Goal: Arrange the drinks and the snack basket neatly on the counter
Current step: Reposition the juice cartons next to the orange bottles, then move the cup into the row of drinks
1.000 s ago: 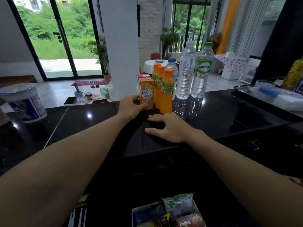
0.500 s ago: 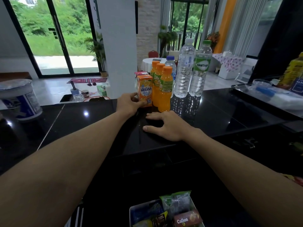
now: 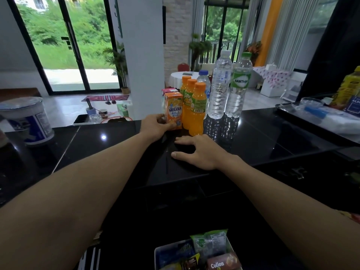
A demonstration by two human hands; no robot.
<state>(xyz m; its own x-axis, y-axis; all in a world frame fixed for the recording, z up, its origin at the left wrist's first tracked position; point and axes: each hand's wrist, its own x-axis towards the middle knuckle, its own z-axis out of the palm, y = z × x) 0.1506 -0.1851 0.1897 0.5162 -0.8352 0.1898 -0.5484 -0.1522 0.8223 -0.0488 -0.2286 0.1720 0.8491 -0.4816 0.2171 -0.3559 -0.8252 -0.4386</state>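
Closest to me, at the very bottom of my view, I have the snack basket (image 3: 157, 256). It is a pale tub holding a green packet (image 3: 209, 243) and a brown Collon box (image 3: 222, 263) among other wrapped snacks, and it sits short of the black bench (image 3: 272, 137), though I cannot tell what it rests on. Both bare forearms reach forward over the bench's near edge. My right hand (image 3: 200, 152) lies flat on the glossy top with the fingers spread and relaxed, holding nothing, just in front of the drinks. My left hand (image 3: 155, 126) is a little farther out, with thumb and fingers curled round the lower part of an upright orange juice carton (image 3: 174, 111) standing on the bench. A pink carton (image 3: 167, 91) peeks out directly behind it. Right beside the orange carton, three orange juice bottles (image 3: 197, 110) stand in a tight line running away from me. A small blue-capped water bottle (image 3: 204, 78) is tucked behind them. To their right, two tall water bottles stand side by side, one with a white cap (image 3: 220, 88) and one with a green Namthip label (image 3: 238, 88). Well off to the left a white lidded tub (image 3: 27, 119) sits on the bench. At the far right there is a dark tray (image 3: 288, 112) carrying plastic-wrapped items, with a yellow bottle (image 3: 348, 88) beyond it.
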